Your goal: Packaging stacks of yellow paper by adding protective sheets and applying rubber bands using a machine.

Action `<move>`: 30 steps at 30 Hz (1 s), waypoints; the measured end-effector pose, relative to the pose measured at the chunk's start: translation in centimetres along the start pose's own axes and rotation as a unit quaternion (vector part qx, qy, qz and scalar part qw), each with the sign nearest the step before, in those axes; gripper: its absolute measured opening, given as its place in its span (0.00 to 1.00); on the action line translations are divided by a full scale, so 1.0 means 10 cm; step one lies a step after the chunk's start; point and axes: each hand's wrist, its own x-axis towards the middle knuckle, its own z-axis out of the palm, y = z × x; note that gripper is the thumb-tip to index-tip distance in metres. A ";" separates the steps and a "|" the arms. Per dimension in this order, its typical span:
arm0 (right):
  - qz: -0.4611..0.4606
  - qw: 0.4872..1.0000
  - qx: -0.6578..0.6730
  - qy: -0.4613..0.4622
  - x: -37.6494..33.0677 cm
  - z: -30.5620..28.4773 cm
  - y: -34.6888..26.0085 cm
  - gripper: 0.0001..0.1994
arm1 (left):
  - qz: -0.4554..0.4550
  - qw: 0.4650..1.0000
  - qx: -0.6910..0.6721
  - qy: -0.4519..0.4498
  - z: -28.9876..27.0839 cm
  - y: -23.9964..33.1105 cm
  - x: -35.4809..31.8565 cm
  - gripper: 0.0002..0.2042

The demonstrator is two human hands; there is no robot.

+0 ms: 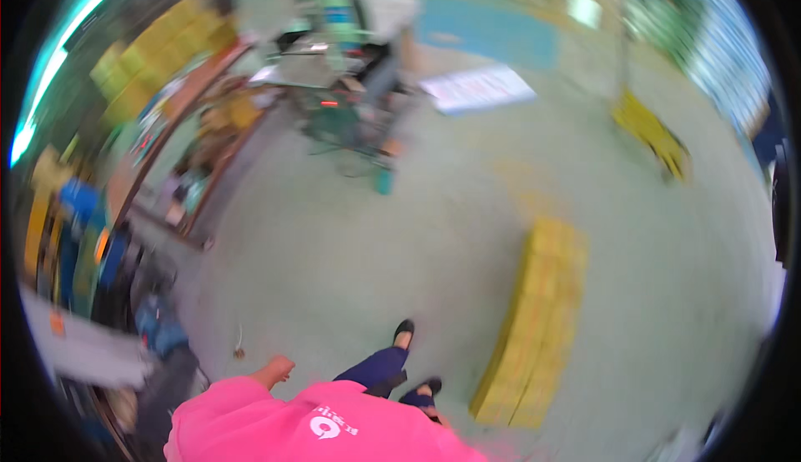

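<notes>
My left hand [281, 369] hangs out past the pink shirt [317, 420], over the floor. Its fingers look curled in, and nothing shows in them, though the picture is smeared. A small patch of skin beside my right thigh may be part of my right hand [441, 419]; its fingers are hidden by the shirt. Both feet in dark shoes [405, 327] stand on the greenish floor, one ahead of the other. Right of my legs lies a long, low double row of yellow boxes or blocks [534, 320], apart from both hands.
A workbench with shelves [167, 158] and stacked yellow boxes [158, 53] runs along the left. Ahead stands a machine [334, 53] with cables at its foot. A white sheet [477, 88] lies on the floor, and a yellow trolley [651, 133] stands far right.
</notes>
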 end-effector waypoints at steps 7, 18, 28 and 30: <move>-0.002 0.877 -0.479 -0.024 1.14 1.85 -1.31 0.16 | 0.157 0.967 -0.197 -0.029 0.29 -1.39 -0.25 0.15; -0.076 0.429 -0.899 -0.042 2.61 4.84 -1.15 0.18 | -0.046 0.848 -0.507 0.146 -1.69 -2.07 0.69 0.11; -0.173 0.433 -0.880 -0.093 4.33 7.18 -1.07 0.17 | 0.130 0.764 -0.616 0.142 -4.74 -1.24 1.53 0.20; -0.176 0.380 -0.901 -0.114 4.80 7.79 -1.16 0.17 | 0.143 0.802 -0.562 0.144 -5.20 -1.18 1.83 0.22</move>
